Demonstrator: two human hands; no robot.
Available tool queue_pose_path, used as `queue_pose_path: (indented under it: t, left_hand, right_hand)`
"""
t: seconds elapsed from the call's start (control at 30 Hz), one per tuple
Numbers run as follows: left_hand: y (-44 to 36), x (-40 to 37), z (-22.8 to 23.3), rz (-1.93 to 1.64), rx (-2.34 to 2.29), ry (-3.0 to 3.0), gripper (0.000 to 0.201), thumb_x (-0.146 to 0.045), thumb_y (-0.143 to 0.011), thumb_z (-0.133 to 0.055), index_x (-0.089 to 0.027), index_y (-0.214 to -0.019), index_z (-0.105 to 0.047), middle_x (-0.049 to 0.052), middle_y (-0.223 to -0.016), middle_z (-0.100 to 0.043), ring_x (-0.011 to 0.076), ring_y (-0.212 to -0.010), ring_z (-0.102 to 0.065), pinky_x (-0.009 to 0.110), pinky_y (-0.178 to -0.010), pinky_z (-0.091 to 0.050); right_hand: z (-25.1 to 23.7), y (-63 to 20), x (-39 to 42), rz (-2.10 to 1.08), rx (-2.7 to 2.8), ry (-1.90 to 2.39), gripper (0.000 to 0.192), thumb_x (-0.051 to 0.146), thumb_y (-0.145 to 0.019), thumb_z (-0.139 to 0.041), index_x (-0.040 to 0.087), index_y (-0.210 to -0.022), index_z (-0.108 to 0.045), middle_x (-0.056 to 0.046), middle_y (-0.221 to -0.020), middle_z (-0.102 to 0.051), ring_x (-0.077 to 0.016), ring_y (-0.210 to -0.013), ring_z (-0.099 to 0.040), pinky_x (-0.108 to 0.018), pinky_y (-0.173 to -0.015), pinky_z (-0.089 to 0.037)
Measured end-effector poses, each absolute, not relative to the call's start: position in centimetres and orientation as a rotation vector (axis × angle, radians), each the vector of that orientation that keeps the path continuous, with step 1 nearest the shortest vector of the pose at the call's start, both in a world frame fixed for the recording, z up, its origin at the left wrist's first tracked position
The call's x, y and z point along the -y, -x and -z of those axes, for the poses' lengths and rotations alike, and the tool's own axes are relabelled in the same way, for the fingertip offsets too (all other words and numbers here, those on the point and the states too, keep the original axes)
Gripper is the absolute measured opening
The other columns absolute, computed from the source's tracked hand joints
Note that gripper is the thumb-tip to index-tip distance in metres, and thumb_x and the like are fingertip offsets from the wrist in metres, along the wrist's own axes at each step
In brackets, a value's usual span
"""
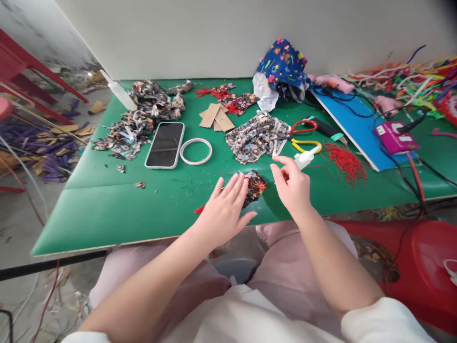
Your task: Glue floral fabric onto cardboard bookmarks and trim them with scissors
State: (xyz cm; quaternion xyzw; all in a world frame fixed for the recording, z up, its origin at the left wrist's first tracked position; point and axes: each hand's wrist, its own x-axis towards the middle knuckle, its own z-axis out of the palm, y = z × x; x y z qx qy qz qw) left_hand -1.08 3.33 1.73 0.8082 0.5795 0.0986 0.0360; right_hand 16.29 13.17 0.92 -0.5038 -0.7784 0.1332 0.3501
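Left hand [224,209] flat, fingers spread, pressing floral fabric piece [254,186] at near bench [107,209] edge | right hand [291,183] pinching — on what, I cannot tell | fabric looks soft, light, limp — I'd grip its edge.

A plain off-white wall [221,33] closes the far side, evenly lit, no window in view. In front stands a table [107,214] with a green top and pale wooden edge. Left of it, grey concrete floor [21,228] carries purple and tan offcuts [39,152] and part of a red metal frame [32,64]. A red plastic stool [424,267] stands lower right.
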Motion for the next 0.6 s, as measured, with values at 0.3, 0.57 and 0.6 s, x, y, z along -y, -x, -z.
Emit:
queue_pose_path:
  t: [0.3,0.57,0.6]
  left_hand:
    - [7.1,-3.8,-3.8,-0.634,-2.128,-2.172,0.061,-0.024,-0.09,-0.03,-0.014,-0.146,-0.01,0.016,-0.152,-0.017,0.0275,-0.141,-0.012,0.053,-0.112,-0.014]
    - [4.6,-2.6,-1.8,-0.443,-1.833,-2.338,0.057,-0.016,-0.087,-0.028,-0.007,-0.143,-0.022,0.016,-0.15,-0.024,0.0233,-0.141,-0.014,0.048,-0.113,-0.018]
    - [4.6,-2.4,-1.8,-0.431,-1.788,-2.365,0.057,-0.015,-0.086,-0.028,-0.007,-0.142,-0.022,0.016,-0.149,-0.025,0.0231,-0.141,-0.015,0.047,-0.113,-0.019]
  right_hand:
    - [-0.6,-15.7,-12.0,-0.268,2.507,0.827,0.063,0.047,-0.091,-0.038,0.011,-0.142,-0.028,-0.016,-0.147,-0.032,-0.025,-0.139,-0.021,-0.045,-0.111,-0.025]
    - [0.1,-12.9,-9.4,-0.228,2.891,0.617,0.09,0.068,-0.081,-0.035,0.003,-0.142,-0.026,-0.018,-0.149,-0.023,-0.0271,-0.141,-0.016,-0.05,-0.115,-0.012]
    - [0.1,-12.9,-9.4,-0.219,2.896,0.614,0.092,0.069,-0.08,-0.035,0.002,-0.142,-0.026,-0.018,-0.149,-0.024,-0.0273,-0.14,-0.018,-0.051,-0.114,-0.011]
